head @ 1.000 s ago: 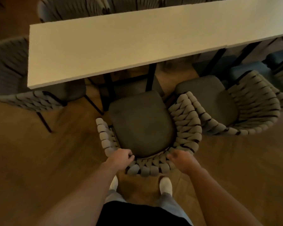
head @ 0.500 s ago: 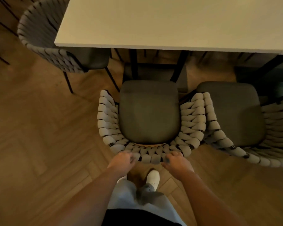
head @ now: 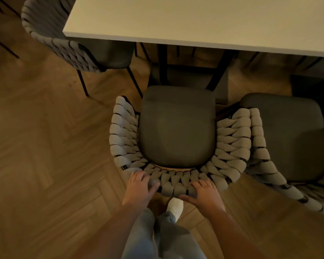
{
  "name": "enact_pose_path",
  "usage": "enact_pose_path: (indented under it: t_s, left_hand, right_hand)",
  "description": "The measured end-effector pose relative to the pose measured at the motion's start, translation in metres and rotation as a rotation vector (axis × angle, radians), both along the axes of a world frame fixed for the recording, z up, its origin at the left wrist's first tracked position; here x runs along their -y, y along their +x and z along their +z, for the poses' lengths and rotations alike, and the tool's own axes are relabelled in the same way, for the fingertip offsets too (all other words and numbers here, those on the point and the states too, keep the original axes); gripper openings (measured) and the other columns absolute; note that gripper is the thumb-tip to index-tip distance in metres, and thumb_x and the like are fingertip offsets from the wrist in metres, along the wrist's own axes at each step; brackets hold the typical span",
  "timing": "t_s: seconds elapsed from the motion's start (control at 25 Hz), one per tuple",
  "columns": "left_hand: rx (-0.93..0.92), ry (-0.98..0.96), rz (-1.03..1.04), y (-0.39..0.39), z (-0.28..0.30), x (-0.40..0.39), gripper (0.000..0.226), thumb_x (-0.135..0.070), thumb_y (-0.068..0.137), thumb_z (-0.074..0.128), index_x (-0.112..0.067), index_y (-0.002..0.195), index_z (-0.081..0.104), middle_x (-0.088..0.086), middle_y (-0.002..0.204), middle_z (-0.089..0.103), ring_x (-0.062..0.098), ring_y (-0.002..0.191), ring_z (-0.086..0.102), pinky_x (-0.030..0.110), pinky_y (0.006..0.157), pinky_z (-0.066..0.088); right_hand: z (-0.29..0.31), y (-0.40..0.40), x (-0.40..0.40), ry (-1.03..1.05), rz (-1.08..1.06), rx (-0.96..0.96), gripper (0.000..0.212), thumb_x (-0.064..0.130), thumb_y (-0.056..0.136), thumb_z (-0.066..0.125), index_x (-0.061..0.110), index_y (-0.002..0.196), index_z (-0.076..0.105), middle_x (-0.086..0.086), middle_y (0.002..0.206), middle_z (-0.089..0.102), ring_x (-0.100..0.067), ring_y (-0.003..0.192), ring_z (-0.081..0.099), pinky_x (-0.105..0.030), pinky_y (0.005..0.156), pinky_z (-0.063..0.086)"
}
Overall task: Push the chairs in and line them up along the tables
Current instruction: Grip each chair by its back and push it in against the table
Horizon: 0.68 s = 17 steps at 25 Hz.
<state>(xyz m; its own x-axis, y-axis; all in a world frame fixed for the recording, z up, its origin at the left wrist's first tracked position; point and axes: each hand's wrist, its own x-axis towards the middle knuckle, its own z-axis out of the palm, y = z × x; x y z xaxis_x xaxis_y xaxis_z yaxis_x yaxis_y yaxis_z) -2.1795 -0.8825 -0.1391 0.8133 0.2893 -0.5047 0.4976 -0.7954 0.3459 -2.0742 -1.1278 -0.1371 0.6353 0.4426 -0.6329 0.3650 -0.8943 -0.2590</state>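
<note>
A chair with a dark grey seat and a pale woven backrest stands in front of me, facing the white table. Its seat front is just short of the table's near edge. My left hand grips the top of the backrest left of centre. My right hand grips it right of centre, with the thumb behind the weave. A second matching chair stands touching it on the right, turned slightly askew.
A third woven chair sits at the table's left end, its seat partly under the top. Black table legs stand just beyond the seat. Herringbone wood floor lies open to the left. My white shoe is behind the chair.
The chair has swung from an angle to square with the table and moved closer to it. Both hands stay on the backrest, and I have stepped in behind it.
</note>
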Motion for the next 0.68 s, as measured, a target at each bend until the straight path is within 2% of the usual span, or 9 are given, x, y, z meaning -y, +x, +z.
enact_pose_path:
  t_s: [0.12, 0.16, 0.24, 0.28, 0.36, 0.44, 0.52, 0.56, 0.68]
  left_hand:
    - [0.168, 0.066, 0.344, -0.010, 0.003, 0.018, 0.043, -0.036, 0.099, 0.062, -0.016, 0.137, 0.058, 0.006, 0.152, 0.038, 0.025, 0.144, 0.034, 0.041, 0.116, 0.039]
    - [0.174, 0.091, 0.481, -0.009, 0.007, 0.024, 0.048, -0.033, 0.096, 0.067, -0.014, 0.138, 0.055, 0.011, 0.150, 0.038, 0.028, 0.138, 0.041, 0.039, 0.108, 0.045]
    - [0.106, 0.045, 0.844, 0.001, 0.013, 0.027, 0.059, -0.032, 0.091, 0.073, -0.006, 0.138, 0.050, 0.019, 0.138, 0.047, 0.034, 0.121, 0.051, 0.038, 0.092, 0.048]
    - [0.062, -0.017, 1.016, 0.008, 0.012, 0.026, 0.061, -0.033, 0.089, 0.075, -0.003, 0.136, 0.049, 0.019, 0.132, 0.052, 0.035, 0.116, 0.054, 0.042, 0.091, 0.049]
    - [0.037, -0.176, 1.222, 0.017, 0.000, 0.019, 0.059, -0.037, 0.086, 0.076, -0.006, 0.132, 0.056, 0.014, 0.121, 0.063, 0.033, 0.109, 0.062, 0.047, 0.094, 0.053]
    - [0.042, -0.377, 1.367, 0.028, -0.015, 0.006, 0.045, -0.033, 0.088, 0.075, -0.012, 0.126, 0.063, 0.010, 0.112, 0.069, 0.032, 0.104, 0.066, 0.052, 0.095, 0.055]
    - [0.004, -0.614, 1.584, 0.035, -0.028, -0.010, 0.035, -0.025, 0.088, 0.077, -0.013, 0.119, 0.066, 0.013, 0.110, 0.071, 0.032, 0.098, 0.068, 0.052, 0.091, 0.057]
    - [-0.025, -0.738, 1.669, 0.035, -0.035, -0.018, 0.037, -0.021, 0.085, 0.080, -0.012, 0.117, 0.066, 0.015, 0.110, 0.072, 0.033, 0.096, 0.070, 0.052, 0.089, 0.058]
    - [-0.112, -0.941, 1.728, 0.039, -0.039, -0.035, 0.059, -0.029, 0.075, 0.090, -0.015, 0.126, 0.064, 0.018, 0.120, 0.070, 0.039, 0.105, 0.069, 0.062, 0.092, 0.055]
  right_hand:
    - [-0.001, -0.012, 0.006, 0.117, -0.146, 0.132, 0.063, 0.069, 0.095, 0.039, 0.026, 0.137, 0.057, 0.003, 0.140, 0.054, -0.020, 0.140, 0.038, -0.036, 0.120, 0.024]
    - [-0.002, -0.019, 0.007, 0.154, -0.205, 0.168, 0.058, 0.065, 0.095, 0.045, 0.024, 0.132, 0.061, 0.003, 0.135, 0.057, -0.020, 0.135, 0.043, -0.038, 0.117, 0.032]
    - [-0.001, -0.034, 0.006, 0.242, -0.414, 0.246, 0.046, 0.053, 0.092, 0.061, 0.020, 0.124, 0.066, 0.000, 0.129, 0.058, -0.023, 0.127, 0.048, -0.045, 0.108, 0.046]
    - [0.000, -0.039, 0.003, 0.280, -0.569, 0.265, 0.042, 0.044, 0.089, 0.069, 0.017, 0.121, 0.066, -0.001, 0.129, 0.057, -0.025, 0.126, 0.049, -0.046, 0.103, 0.048]
    - [0.008, -0.045, -0.007, 0.305, -0.885, 0.241, 0.044, 0.034, 0.086, 0.077, 0.015, 0.122, 0.062, -0.003, 0.130, 0.050, -0.028, 0.124, 0.047, -0.045, 0.098, 0.049]
    - [0.013, -0.039, -0.019, 0.324, -1.246, 0.187, 0.055, 0.033, 0.083, 0.080, 0.016, 0.128, 0.053, -0.006, 0.133, 0.043, -0.027, 0.119, 0.049, -0.044, 0.095, 0.051]
    - [0.013, -0.026, -0.028, 0.406, -1.661, 0.086, 0.069, 0.029, 0.080, 0.085, 0.017, 0.133, 0.044, -0.008, 0.128, 0.047, -0.025, 0.110, 0.055, -0.040, 0.091, 0.051]
    - [0.009, -0.018, -0.030, 0.439, -1.801, 0.026, 0.074, 0.029, 0.079, 0.086, 0.017, 0.136, 0.040, -0.007, 0.125, 0.051, -0.025, 0.108, 0.058, -0.041, 0.091, 0.052]
    - [-0.007, 0.005, -0.028, 0.367, -1.927, -0.119, 0.076, 0.035, 0.082, 0.083, 0.007, 0.140, 0.042, -0.010, 0.126, 0.059, -0.033, 0.114, 0.059, -0.048, 0.100, 0.050]
